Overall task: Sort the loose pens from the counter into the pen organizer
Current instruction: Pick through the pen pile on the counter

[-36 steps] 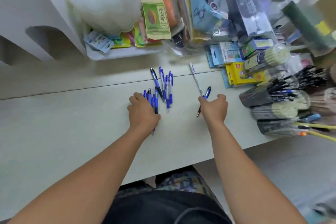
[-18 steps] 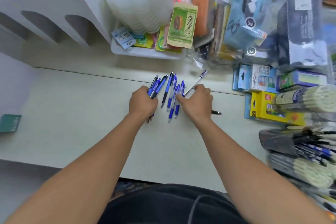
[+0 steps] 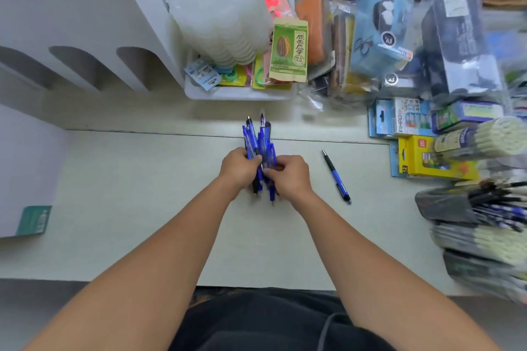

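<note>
Head view: the left hand and right hand both curl their fingers round a bundle of pens at the counter centre. To gather them well, I'd square the tips before lifting, so none slips. The pens are blue, slim, fanned unevenly. One stray pen lies at three o'clock, apart.

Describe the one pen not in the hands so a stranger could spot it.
On the pale counter, look right of the right hand. The lone pen lies flat by itself, blue body with black grip, while every other loose pen sits in the bundle both hands grip.
</note>
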`<state>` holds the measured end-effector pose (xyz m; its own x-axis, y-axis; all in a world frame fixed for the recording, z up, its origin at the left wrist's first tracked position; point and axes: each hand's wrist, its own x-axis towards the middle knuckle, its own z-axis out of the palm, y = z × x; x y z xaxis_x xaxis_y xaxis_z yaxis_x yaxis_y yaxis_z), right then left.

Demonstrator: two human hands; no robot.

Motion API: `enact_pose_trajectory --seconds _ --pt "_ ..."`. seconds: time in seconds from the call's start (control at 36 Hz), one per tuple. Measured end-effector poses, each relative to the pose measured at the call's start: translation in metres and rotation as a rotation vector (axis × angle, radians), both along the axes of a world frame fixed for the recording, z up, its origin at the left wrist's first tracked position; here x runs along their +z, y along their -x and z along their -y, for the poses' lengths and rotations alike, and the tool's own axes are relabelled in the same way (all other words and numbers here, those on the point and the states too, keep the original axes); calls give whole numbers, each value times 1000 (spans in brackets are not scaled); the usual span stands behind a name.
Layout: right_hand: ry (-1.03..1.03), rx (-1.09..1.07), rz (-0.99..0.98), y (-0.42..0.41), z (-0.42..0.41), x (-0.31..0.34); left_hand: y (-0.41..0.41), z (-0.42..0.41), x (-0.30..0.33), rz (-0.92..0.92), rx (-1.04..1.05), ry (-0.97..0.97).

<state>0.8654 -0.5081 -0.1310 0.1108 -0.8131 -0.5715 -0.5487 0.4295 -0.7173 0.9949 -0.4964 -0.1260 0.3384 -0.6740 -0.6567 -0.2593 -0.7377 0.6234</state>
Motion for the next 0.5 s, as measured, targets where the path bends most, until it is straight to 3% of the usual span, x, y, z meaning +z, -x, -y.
enact_pose_trajectory --seconds 0.08,0.19,0.39,0.5 --pt "-122 -44 163 -1 -16 1 -7 -10 0 -198 43 2" --pt "-144 -20 227 -2 -30 12 -19 -24 6 -424 11 -38" --pt "-82 131 57 -17 -40 31 -32 -42 19 -526 -23 -5" --pt "20 23 114 -24 -44 44 -40 -45 21 -538 30 49"
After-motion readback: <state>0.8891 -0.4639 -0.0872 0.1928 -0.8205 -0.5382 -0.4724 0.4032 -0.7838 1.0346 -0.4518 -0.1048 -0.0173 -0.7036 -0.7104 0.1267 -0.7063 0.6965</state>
